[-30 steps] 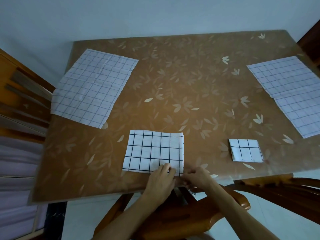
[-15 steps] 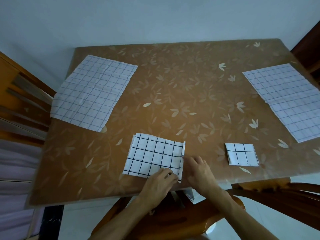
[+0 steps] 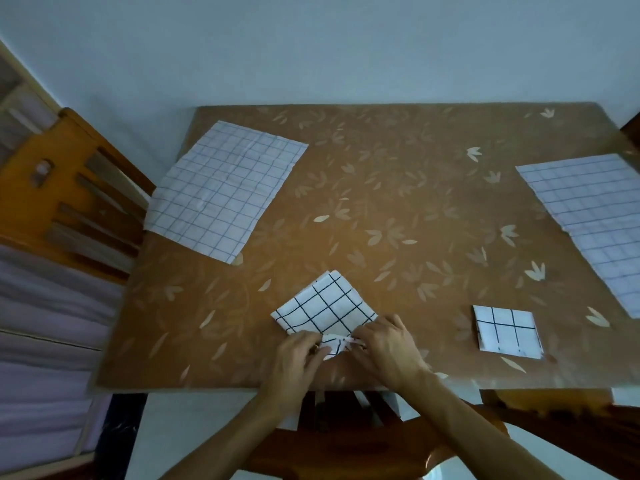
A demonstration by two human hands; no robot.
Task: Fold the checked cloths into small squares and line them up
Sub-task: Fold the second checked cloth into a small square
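A half-folded cloth with bold black checks (image 3: 325, 306) lies turned like a diamond near the table's front edge. My left hand (image 3: 298, 358) and my right hand (image 3: 384, 344) both pinch its near corner, which is bunched between my fingers. A small folded square (image 3: 507, 332) of the same bold check lies flat to the right, apart from my hands. Two unfolded cloths with fine checks lie spread out: one at the back left (image 3: 225, 192), hanging slightly over the table edge, and one at the right edge (image 3: 595, 216).
The brown table (image 3: 398, 188) has a leaf pattern and stands against a pale wall. A wooden chair (image 3: 69, 188) stands at the left, another chair (image 3: 363, 441) sits below my arms at the front, and more dark wood shows at the right.
The bold-checked cloth went from a flat rectangle to a diamond shape as my hands turned it and gathered its near corner. The view shifted, so the table sits lower in frame.
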